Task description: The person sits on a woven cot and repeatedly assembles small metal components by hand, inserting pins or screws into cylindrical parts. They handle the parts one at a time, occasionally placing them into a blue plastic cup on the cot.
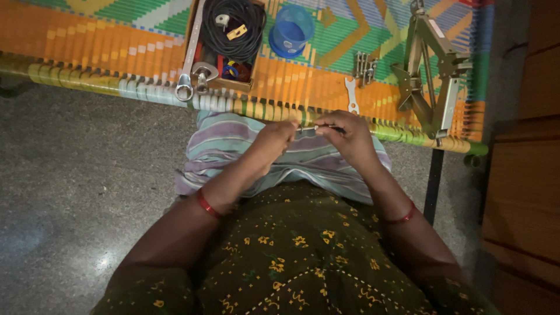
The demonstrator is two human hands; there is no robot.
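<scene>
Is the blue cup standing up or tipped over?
Tipped. The blue cup lies on its side on the woven cot, beside the box.

Cable coil (pixel 232 26) in box (pixel 221 81); cup (pixel 290 30) right.

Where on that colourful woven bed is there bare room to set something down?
The orange weave left of the cardboard box is bare, as is the strip between the blue cup and the metal scissor jack. It is crowded around the box, the spanner and the small metal parts.
</scene>
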